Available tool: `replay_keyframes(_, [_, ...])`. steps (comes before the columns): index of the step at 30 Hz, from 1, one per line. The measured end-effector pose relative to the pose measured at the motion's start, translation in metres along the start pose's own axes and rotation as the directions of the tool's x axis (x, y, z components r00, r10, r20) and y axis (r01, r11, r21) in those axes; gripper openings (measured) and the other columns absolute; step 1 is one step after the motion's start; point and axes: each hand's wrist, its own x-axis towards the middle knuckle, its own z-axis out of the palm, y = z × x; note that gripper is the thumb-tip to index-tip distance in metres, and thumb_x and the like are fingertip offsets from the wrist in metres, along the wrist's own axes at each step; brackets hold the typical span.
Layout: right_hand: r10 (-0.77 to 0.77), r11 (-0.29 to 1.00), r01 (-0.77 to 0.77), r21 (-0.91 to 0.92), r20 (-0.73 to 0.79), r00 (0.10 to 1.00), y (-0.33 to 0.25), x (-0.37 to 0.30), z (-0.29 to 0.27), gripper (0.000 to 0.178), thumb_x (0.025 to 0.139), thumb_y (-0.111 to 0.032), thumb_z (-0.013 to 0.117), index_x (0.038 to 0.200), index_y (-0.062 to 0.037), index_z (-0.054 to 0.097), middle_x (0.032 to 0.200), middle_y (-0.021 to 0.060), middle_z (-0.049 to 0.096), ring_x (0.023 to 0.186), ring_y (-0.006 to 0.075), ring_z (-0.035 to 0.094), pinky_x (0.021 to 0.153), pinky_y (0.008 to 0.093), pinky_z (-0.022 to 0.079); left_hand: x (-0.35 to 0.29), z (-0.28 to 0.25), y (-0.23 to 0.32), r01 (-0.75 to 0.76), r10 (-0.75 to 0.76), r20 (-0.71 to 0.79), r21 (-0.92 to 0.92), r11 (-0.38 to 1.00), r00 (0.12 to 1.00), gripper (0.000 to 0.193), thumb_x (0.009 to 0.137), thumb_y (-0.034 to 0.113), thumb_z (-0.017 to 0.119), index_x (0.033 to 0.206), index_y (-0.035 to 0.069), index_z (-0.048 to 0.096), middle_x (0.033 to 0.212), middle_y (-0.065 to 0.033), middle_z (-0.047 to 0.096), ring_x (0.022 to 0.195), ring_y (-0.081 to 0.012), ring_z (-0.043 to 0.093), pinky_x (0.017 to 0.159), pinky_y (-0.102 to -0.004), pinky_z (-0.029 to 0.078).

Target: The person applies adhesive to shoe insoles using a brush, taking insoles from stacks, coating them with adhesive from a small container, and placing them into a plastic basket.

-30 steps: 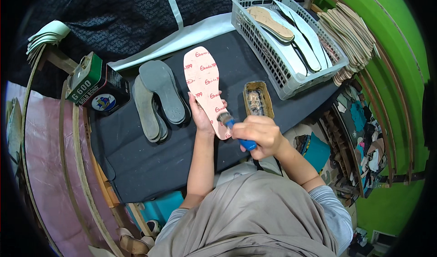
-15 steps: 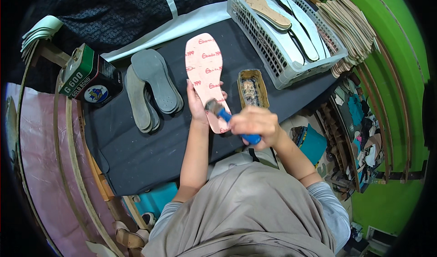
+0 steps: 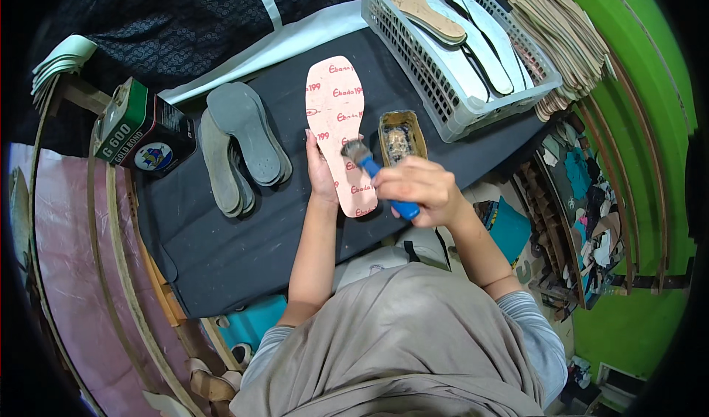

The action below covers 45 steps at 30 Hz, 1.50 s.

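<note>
My left hand (image 3: 320,172) is closed round the edge of a pale pink insole (image 3: 335,120) with red print, its fingers partly hidden beneath. The insole lies lengthwise in front of me, rounded wide end away. In my right hand (image 3: 422,188) is a brush (image 3: 368,164) with a blue handle. Its head meets the insole's surface around the narrower middle. Just right of the insole stands a small open tub (image 3: 403,138), its walls crusted brown and its inside stained dark.
Grey soles (image 3: 251,132) lie in two stacks on the black-covered table (image 3: 214,262). A green and black metal can (image 3: 144,129) stands at the left edge. At the back right, a grey plastic basket (image 3: 461,125) holds more insoles, beside a pile of tan sole-shaped sheets (image 3: 561,44).
The brush has moved a little farther up the insole, away from me, with my right hand. The insole has shifted and turned slightly; my left hand keeps its hold.
</note>
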Motion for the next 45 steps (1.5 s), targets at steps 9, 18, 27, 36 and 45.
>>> replay_keyframes(9, [0.281,0.958,-0.274,0.085,-0.094,0.955,-0.014,-0.012,-0.046,0.034,0.052,0.011,0.054,0.083,0.0011,0.064,0.078,0.0133,0.066,0.055,0.0216,0.059,0.058,0.0285,0.050,0.001,-0.001,0.003,-0.031,0.033,0.052,-0.038,0.999,0.998,0.065,0.093,0.057,0.022,0.117,0.003,0.051,0.088,-0.0151,0.060,0.070,-0.0235,0.057,0.059,-0.0359,0.046])
replay_keyframes(18, [0.375,0.895,-0.337,-0.291,0.086,0.923,0.037,-0.036,-0.029,0.048,0.058,0.014,0.053,0.101,-0.0069,0.063,0.105,0.0114,0.063,0.100,0.0325,0.059,0.085,0.0365,0.049,0.002,0.003,-0.001,-0.050,0.049,0.093,0.006,0.999,0.994,0.066,0.093,0.058,0.020,0.118,0.004,0.050,0.088,-0.0147,0.061,0.071,-0.0221,0.058,0.062,-0.0359,0.047])
replay_keyframes(27, [0.435,0.874,-0.394,-0.286,0.095,0.896,0.026,-0.032,-0.051,0.046,0.067,0.013,0.052,0.108,-0.0056,0.059,0.116,0.0132,0.057,0.110,0.0324,0.054,0.093,0.0385,0.045,-0.014,0.042,-0.004,-0.373,0.373,-0.001,0.041,0.927,0.928,0.067,0.095,0.057,0.019,0.130,0.003,0.038,0.100,-0.0159,0.055,0.080,-0.0237,0.055,0.070,-0.0355,0.047])
replay_keyframes(36, [0.446,0.895,-0.445,-0.026,0.087,0.891,0.012,0.009,-0.077,0.077,0.072,-0.021,0.075,0.134,0.0011,0.033,0.119,0.0232,0.048,0.104,0.0369,0.054,0.088,0.0382,0.045,0.004,0.109,-0.042,-0.468,0.454,0.155,0.068,0.881,0.877,0.066,0.096,0.054,0.022,0.139,0.004,0.025,0.125,-0.0217,0.048,0.106,-0.0308,0.055,0.093,-0.0457,0.044])
replay_keyframes(45, [0.364,0.838,-0.397,-0.374,-0.157,0.918,0.097,0.030,-0.170,0.055,0.075,-0.019,0.067,0.120,0.0065,0.046,0.106,0.0235,0.053,0.094,0.0372,0.055,0.084,0.0405,0.045,0.017,0.112,-0.048,-0.464,0.438,0.160,0.206,0.862,0.884,0.052,0.096,0.038,0.034,0.139,0.010,0.025,0.114,-0.0150,0.047,0.101,-0.0261,0.050,0.091,-0.0445,0.044])
